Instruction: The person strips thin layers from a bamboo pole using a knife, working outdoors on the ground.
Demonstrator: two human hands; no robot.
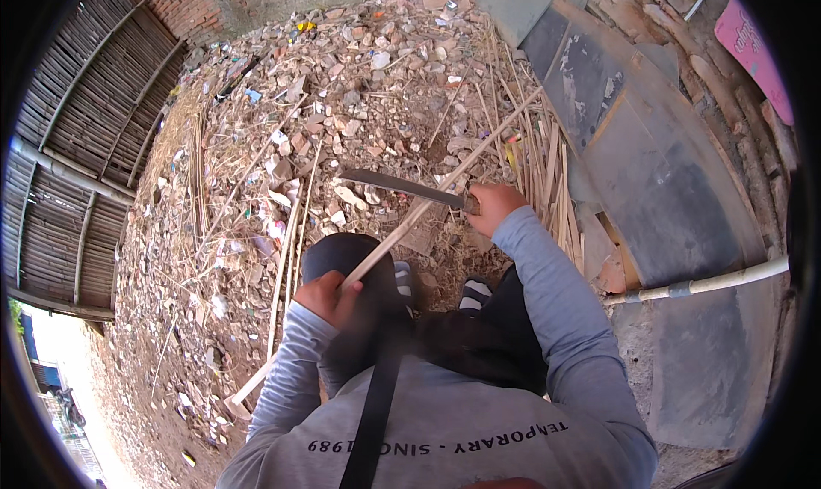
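My left hand (pixel 325 296) grips the near end of a long thin bamboo strip (pixel 445 181) that slants up to the right across the rubble. A long dark knife (pixel 402 187) is in my right hand (pixel 493 207), held by its handle. Its blade points left and lies across the strip near its middle. Both arms are in grey long sleeves. Below the hands are my dark-trousered knees and striped sandals (pixel 475 292).
Broken bricks and dry straw cover the ground (pixel 342 87). Several split bamboo strips (pixel 547 164) lie to the right, more (pixel 286 258) to the left. Dark sheet panels (pixel 650 147) and a pale pipe (pixel 710 282) are at right, a bamboo fence (pixel 94 121) at left.
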